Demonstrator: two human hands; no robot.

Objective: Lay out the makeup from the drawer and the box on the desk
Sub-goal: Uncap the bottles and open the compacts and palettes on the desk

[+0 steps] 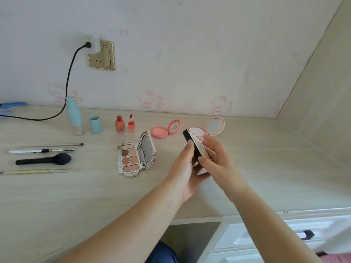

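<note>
You had bare desk (256, 168) to the right of your hands, running to the side wall, and more along the front edge nearest you. The eyeshadow palette (131, 158) lay open with six pans of colour showing, its mirrored lid upright. Behind it the coral blush compact (160, 132) and the pink mirror compact (207, 130) also sat open near the wall. Your left hand (185, 171) gripped a black case (193, 149) above the desk, just in front of the mirror compact, fingers curled round its far side. Your right hand (214, 158) pinched the case's pale edge, thumb and fingers closed on it.
</note>
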